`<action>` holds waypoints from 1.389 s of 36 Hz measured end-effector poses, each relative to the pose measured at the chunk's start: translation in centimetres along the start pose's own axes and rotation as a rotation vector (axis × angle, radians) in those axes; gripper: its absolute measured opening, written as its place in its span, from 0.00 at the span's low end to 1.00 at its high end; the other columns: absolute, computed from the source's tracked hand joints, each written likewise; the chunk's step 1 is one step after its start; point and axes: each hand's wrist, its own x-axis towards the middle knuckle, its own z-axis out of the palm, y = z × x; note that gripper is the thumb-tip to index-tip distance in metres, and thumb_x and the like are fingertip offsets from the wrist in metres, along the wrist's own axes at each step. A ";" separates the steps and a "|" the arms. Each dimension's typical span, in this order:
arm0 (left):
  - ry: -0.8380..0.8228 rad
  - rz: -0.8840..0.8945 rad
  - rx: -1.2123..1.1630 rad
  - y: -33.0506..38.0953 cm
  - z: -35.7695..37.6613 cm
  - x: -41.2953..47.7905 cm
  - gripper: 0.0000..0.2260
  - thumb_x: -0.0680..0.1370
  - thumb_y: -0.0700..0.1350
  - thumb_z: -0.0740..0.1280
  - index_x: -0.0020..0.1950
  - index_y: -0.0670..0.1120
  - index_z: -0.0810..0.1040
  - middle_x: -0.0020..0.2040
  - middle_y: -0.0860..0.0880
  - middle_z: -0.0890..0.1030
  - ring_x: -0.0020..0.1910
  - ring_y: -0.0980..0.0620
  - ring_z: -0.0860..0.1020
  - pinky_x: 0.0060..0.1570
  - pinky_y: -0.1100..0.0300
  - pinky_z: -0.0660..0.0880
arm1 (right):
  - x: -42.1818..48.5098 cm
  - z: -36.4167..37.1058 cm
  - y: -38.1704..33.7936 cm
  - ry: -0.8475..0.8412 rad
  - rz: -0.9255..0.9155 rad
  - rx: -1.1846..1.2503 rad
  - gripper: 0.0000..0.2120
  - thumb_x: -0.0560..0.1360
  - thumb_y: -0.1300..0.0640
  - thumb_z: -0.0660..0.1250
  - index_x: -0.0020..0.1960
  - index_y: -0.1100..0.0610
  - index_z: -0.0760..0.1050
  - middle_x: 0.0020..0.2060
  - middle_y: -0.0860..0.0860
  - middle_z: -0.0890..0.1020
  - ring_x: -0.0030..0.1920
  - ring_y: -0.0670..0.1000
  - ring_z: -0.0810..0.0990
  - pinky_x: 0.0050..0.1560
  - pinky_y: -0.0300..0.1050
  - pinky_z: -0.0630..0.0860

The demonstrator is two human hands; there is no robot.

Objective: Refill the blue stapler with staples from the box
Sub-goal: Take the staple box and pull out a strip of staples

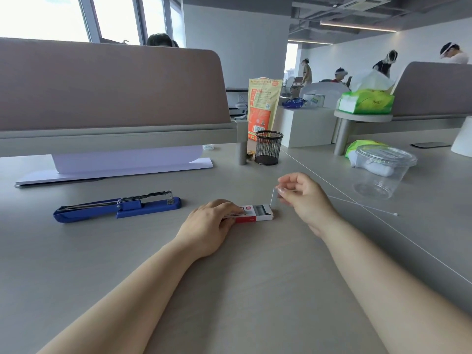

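The blue stapler (pixel 117 206) lies swung open on the grey desk at the left, its metal staple channel exposed on top. To its right sits the small red and white staple box (pixel 256 213), its tray slid out toward the right with grey staples showing. My left hand (pixel 213 226) presses down on the box's left end and holds it. Just right of the box my right hand (pixel 304 198) pinches a short strip of staples (pixel 273 199) between thumb and fingertips, held upright a little above the desk.
A black mesh pen cup (pixel 268 147) and an orange snack bag (pixel 263 108) stand behind the box. A clear plastic tub (pixel 381 172) sits at the right, with a thin white cable (pixel 362 206) running across the desk. A white stand base (pixel 115 169) lies under the divider at the back left.
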 end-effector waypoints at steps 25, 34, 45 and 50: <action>0.041 0.029 -0.020 -0.1 -0.1 -0.1 0.13 0.77 0.48 0.62 0.61 0.56 0.75 0.63 0.53 0.74 0.59 0.52 0.74 0.56 0.58 0.71 | -0.4 -0.3 1.7 -0.107 0.021 -0.493 0.14 0.75 0.66 0.59 0.45 0.53 0.82 0.43 0.51 0.82 0.44 0.50 0.77 0.42 0.39 0.71; 0.077 0.019 0.020 -0.2 0.0 0.0 0.13 0.76 0.49 0.64 0.60 0.56 0.76 0.60 0.51 0.75 0.59 0.48 0.73 0.58 0.56 0.70 | -0.5 -0.1 2.0 -0.169 0.038 -0.618 0.22 0.74 0.62 0.57 0.36 0.39 0.80 0.41 0.49 0.85 0.43 0.53 0.83 0.50 0.51 0.80; 0.069 -0.017 0.010 -0.3 0.0 0.0 0.13 0.76 0.50 0.64 0.60 0.58 0.75 0.58 0.50 0.73 0.58 0.48 0.72 0.58 0.51 0.72 | -1.1 0.3 1.1 -0.129 0.029 -0.641 0.11 0.71 0.54 0.64 0.40 0.37 0.78 0.41 0.41 0.84 0.47 0.48 0.82 0.56 0.53 0.77; 0.074 -0.025 -0.019 -0.3 0.0 0.0 0.13 0.75 0.49 0.64 0.59 0.56 0.76 0.58 0.50 0.73 0.56 0.48 0.74 0.56 0.52 0.74 | -1.3 0.3 0.8 -0.138 0.052 -0.573 0.05 0.67 0.50 0.70 0.39 0.40 0.78 0.41 0.44 0.85 0.46 0.47 0.82 0.57 0.55 0.77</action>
